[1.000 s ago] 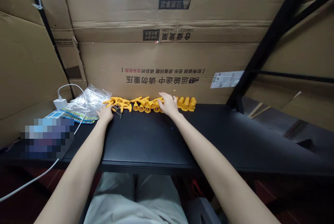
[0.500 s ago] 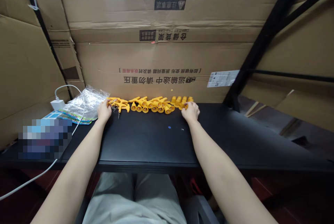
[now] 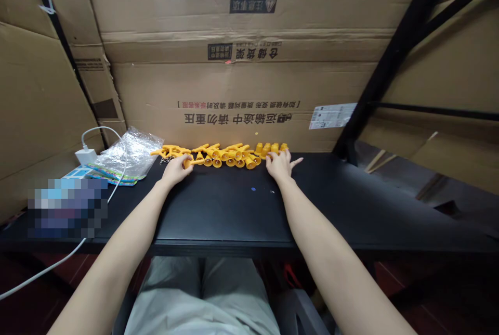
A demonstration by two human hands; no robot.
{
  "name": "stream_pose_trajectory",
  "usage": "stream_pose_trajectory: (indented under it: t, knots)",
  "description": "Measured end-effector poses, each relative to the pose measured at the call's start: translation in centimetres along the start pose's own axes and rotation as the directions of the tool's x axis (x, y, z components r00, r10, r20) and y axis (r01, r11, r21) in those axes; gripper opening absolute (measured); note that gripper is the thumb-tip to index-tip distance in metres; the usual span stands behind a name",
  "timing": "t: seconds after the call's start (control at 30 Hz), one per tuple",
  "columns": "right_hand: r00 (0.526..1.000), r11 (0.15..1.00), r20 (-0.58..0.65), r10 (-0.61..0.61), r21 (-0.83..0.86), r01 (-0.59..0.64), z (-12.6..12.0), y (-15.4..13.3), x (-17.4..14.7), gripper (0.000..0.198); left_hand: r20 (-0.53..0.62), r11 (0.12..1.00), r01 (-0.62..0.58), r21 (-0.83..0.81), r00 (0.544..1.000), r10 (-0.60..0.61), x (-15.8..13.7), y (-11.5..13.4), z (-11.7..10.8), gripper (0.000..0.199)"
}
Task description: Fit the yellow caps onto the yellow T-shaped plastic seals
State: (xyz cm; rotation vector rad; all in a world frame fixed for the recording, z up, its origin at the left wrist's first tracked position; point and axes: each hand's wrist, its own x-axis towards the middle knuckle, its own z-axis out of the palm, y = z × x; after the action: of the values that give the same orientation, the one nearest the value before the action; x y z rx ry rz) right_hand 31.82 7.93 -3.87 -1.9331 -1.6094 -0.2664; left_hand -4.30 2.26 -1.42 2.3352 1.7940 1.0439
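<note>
1. A yellow handle (image 3: 188,163) lies near the rear edge of the black surface (image 3: 222,205), left of the middle.
2. The person's left hand (image 3: 175,170) curls thumb and fingers about it; whether they grip firmly, one cannot tell.
3. Just behind that hand, more yellow T-handled pieces (image 3: 175,149) lie heaped, dark spirals among them.
4. To their right, yellow bell-ended pieces (image 3: 223,156) lie piled along the rear edge, most with their open ends toward the front edge.
5. Beyond these, yellow cups (image 3: 266,149) stand in a cluster. The right hand (image 3: 279,166), well apart from the left, covers the cluster's front, one finger stretched outward; whether it holds anything cannot be told.
6. A clear plastic bag (image 3: 130,153) and a white plug (image 3: 86,156) sit toward the surface's rear left corner.
7. Cardboard (image 3: 234,85) with upside-down print rises behind the rear edge.
</note>
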Motion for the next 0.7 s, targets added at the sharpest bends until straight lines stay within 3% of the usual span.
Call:
stream_pose_trajectory:
  t: [0.07,0.2,0.33,0.43,0.53,0.7]
  knots:
    - [0.994,0.994,-0.1,-0.048,0.089,0.057,-0.6,-1.0,0.3,0.032,0.002,1.0,0.006,0.008,1.0,-0.006,0.0,0.0,-0.1,0.028]
    - [0.961,0.936,-0.171,-0.218,0.243,0.255,-2.1,-4.0,0.2,0.026,-0.002,1.0,0.008,0.018,1.0,-0.008,0.0,0.0,-0.3,0.028]
    - [0.897,0.828,-0.124,-0.423,0.35,0.439,-3.5,-7.2,-1.2,0.038,0.004,1.0,-0.001,0.025,1.0,0.001,-0.1,0.2,-0.5,0.028]
    - [0.795,0.741,-0.058,-0.604,0.325,0.587,-4.0,-8.8,-2.6,0.034,0.009,1.0,-0.003,0.028,1.0,0.003,-0.1,0.4,-0.6,0.029]
    - [0.719,0.689,-0.031,-0.694,0.262,0.676,-4.0,-9.7,-3.6,0.032,-0.005,0.999,-0.012,0.031,1.0,0.012,-0.1,0.4,-0.6,0.029]
    - [0.717,0.699,-0.02,-0.697,0.205,0.685,-3.9,-10.3,-4.3,0.034,-0.015,0.998,-0.045,0.033,0.999,0.045,-0.1,0.4,-0.5,0.029]
